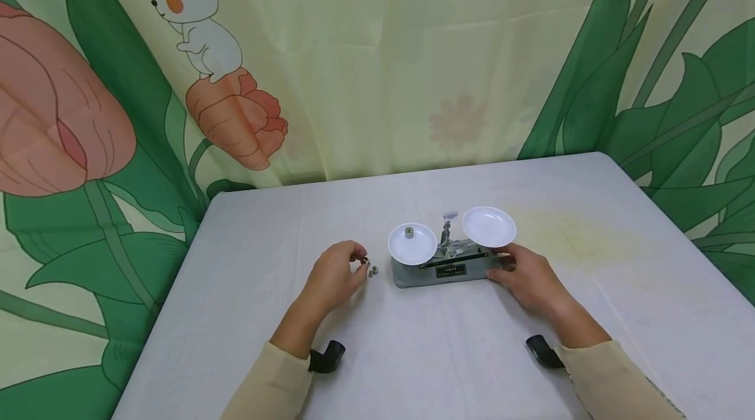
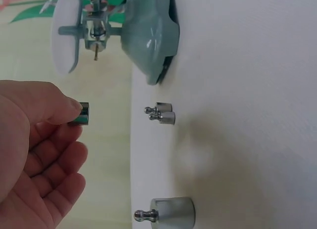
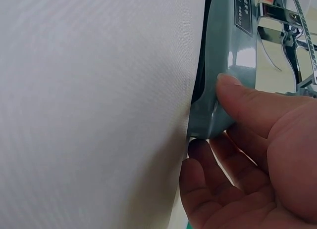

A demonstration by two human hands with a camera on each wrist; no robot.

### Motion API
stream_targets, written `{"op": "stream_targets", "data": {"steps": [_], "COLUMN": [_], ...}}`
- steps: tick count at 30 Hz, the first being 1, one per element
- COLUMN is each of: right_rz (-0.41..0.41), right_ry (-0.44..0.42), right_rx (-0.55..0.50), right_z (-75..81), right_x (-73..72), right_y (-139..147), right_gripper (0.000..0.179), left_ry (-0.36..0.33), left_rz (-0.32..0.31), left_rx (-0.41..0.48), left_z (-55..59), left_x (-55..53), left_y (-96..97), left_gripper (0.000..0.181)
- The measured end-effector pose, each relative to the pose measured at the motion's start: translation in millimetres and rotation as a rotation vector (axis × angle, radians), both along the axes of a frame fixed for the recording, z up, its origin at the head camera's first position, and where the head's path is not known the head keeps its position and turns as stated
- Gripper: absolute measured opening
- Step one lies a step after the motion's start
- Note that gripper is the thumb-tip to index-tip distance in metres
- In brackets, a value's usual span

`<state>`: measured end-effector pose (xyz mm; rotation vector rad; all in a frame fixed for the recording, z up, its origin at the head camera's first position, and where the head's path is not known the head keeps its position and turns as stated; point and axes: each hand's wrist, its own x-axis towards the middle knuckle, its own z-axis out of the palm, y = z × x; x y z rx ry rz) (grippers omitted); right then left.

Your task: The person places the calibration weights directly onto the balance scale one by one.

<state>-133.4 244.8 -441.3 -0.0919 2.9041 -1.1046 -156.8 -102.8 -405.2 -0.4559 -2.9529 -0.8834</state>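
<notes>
A grey balance scale [image 1: 439, 274] with two white pans stands on the table. One metal weight [image 1: 409, 232] sits on its left pan [image 1: 413, 253]; nothing lies on the right pan [image 1: 489, 227]. Left of the scale, my left hand [image 1: 336, 279] pinches a small metal weight [image 2: 83, 114] between thumb and finger, raised off the table. Two small knobbed weights [image 2: 162, 113] stand below it, and a larger weight [image 2: 173, 213] is nearer in the left wrist view. At the base's right end, my right hand [image 1: 531, 277] grips the scale with the thumb on the front.
A white cloth covers the table [image 1: 472, 361]. Behind hangs a curtain [image 1: 377, 66] printed with a rabbit, tulips and leaves, close to the table's back edge. A black wrist camera [image 1: 328, 357] sits at the left cuff, another camera [image 1: 544, 351] at the right.
</notes>
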Motion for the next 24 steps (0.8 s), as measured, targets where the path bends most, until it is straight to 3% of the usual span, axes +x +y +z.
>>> {"op": "stream_targets", "data": {"steps": [6, 24], "right_rz": [0.002, -0.016], "right_ry": [0.002, -0.030], "right_rx": [-0.008, -0.006], "right_z": [0.7, 0.9], "right_x": [-0.2, -0.1], "right_y": [-0.3, -2.2], "right_gripper": [0.053, 0.053], "left_ry": [-0.013, -0.014], "left_rz": [0.030, 0.020], "left_rx": [0.036, 0.222], "left_z": [6.3, 12.4], "left_x": [-0.2, 0.6], "left_y": [2.7, 7.3], "left_gripper": [0.015, 0.018]}}
